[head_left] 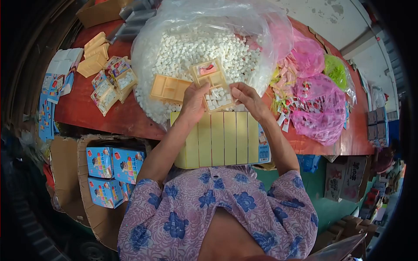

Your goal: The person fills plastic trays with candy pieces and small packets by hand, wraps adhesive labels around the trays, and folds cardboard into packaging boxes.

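A cream plastic compartment tray [213,79] is tilted up over a large clear bag of small white cubes [191,50]. White cubes fill its lower compartment, and a small red-and-white piece lies in the upper one. My left hand [194,99] grips the tray's left side, thumb across its face. At the lower right edge, my right hand [249,96] has its fingers closed against the tray; whether they also hold a cube is hidden. Just left lies another compartment tray [170,88], with no cubes in it, on the bag.
Filled trays [106,96] and stacked cream trays [92,56] sit on the red table [104,119] at left. Pink bags [318,104] of small packets lie right. Yellow-sided boxes [217,141] stand before my body. A carton [93,217] at lower left holds blue boxes [101,162].
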A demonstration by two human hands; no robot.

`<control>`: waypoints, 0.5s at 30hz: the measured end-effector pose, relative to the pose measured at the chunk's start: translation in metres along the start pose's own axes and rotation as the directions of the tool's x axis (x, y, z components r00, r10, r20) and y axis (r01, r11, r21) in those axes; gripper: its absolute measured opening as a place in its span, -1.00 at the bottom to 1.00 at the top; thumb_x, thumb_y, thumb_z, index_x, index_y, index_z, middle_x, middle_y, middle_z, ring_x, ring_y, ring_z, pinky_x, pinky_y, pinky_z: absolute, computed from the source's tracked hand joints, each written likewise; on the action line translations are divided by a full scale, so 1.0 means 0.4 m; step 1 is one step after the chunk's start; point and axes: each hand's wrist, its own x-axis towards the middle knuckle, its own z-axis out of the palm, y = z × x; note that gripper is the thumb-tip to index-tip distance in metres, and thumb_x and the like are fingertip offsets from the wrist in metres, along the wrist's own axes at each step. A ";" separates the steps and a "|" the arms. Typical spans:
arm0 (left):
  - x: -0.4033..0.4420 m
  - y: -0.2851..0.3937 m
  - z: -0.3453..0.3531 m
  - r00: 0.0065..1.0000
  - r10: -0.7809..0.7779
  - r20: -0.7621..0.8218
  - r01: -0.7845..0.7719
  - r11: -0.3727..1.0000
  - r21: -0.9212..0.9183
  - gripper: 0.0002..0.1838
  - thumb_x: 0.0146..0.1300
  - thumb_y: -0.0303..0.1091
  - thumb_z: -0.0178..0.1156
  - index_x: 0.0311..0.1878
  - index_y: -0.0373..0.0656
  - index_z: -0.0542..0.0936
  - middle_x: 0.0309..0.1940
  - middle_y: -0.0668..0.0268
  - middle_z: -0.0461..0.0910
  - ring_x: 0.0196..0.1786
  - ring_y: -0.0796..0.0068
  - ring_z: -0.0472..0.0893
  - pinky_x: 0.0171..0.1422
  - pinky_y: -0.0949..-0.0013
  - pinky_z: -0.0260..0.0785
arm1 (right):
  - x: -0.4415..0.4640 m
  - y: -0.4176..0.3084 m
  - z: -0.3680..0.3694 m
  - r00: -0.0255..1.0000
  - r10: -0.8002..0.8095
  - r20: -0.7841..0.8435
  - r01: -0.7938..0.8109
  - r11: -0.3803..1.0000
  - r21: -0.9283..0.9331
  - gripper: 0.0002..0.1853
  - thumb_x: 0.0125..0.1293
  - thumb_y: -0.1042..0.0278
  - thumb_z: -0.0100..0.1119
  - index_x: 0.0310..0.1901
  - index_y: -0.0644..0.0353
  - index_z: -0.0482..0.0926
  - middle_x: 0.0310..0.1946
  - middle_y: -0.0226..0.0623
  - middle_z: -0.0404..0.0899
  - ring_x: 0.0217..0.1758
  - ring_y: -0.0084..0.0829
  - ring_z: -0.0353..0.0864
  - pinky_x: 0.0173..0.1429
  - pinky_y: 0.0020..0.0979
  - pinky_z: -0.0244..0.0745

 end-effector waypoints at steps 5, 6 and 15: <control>-0.025 -0.021 0.016 0.997 -0.030 0.071 0.027 0.999 0.034 -0.75 0.17 -0.50 -0.04 -0.06 -0.29 0.38 -0.22 0.21 0.52 -0.22 0.39 0.56 -0.10 0.35 0.46 | -0.022 0.037 -0.021 0.999 0.039 -0.003 -0.039 0.999 0.016 -0.75 0.19 0.23 0.05 -0.19 0.20 0.49 -0.43 -0.55 0.46 -0.37 -0.70 0.35 -0.27 -0.64 0.25; -0.039 -0.028 0.026 0.995 -0.070 0.072 0.069 0.997 0.017 -0.76 0.17 -0.49 -0.03 -0.07 -0.27 0.40 -0.22 0.20 0.52 -0.23 0.40 0.57 -0.11 0.35 0.46 | -0.047 0.027 -0.036 0.998 0.003 -0.057 -0.005 1.000 -0.023 -0.78 0.20 0.26 0.04 -0.18 0.19 0.49 -0.42 -0.55 0.47 -0.38 -0.69 0.36 -0.28 -0.63 0.27; -0.064 -0.229 0.045 0.921 -0.306 0.240 0.316 0.949 0.000 -0.74 0.16 -0.46 0.02 -0.05 -0.22 0.39 -0.20 0.28 0.51 -0.19 0.48 0.54 -0.08 0.36 0.44 | -0.182 0.161 -0.190 0.906 -0.423 -0.006 0.160 0.356 -0.921 -0.75 -0.02 0.45 0.15 -0.22 0.13 0.52 -0.30 -0.28 0.48 -0.23 -0.20 0.44 -0.21 -0.31 0.35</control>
